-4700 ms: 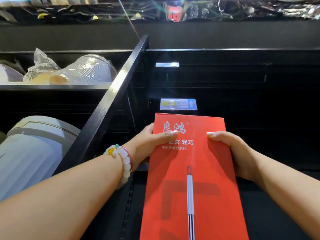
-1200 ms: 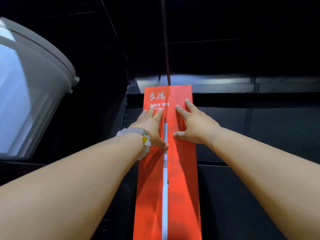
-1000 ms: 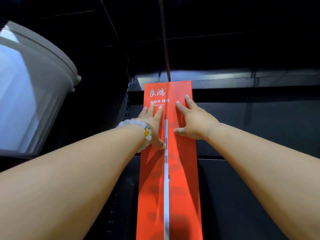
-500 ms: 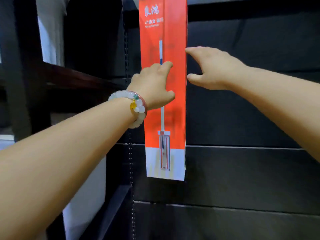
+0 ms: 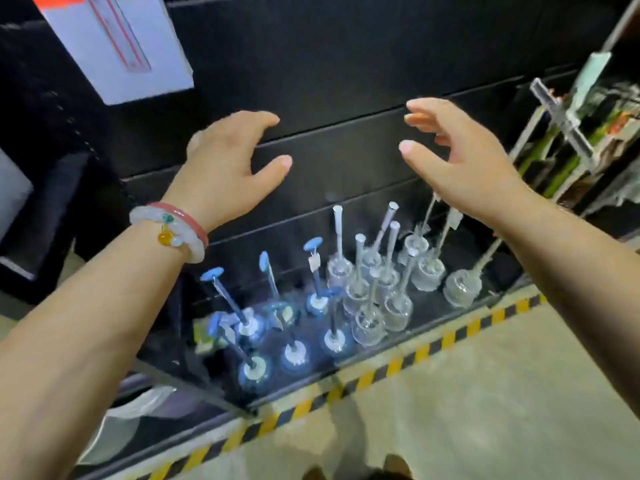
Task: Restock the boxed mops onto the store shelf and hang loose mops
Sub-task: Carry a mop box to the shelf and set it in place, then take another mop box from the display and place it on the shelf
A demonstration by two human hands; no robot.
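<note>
Below the boxed mop [image 5: 114,46], my left hand [image 5: 225,168] and right hand [image 5: 464,164] hover spread, holding nothing; next I'd fetch another.

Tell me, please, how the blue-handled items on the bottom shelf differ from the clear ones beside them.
The blue-handled items have blue flat-topped handles and bluish round bases; the clear ones have pale, see-through handles and colourless bases. The blue-handled items stand nearer the left hand; the clear ones lie below the right hand. Both groups stand on the bottom shelf, handles up, and neither hand touches them.
</note>
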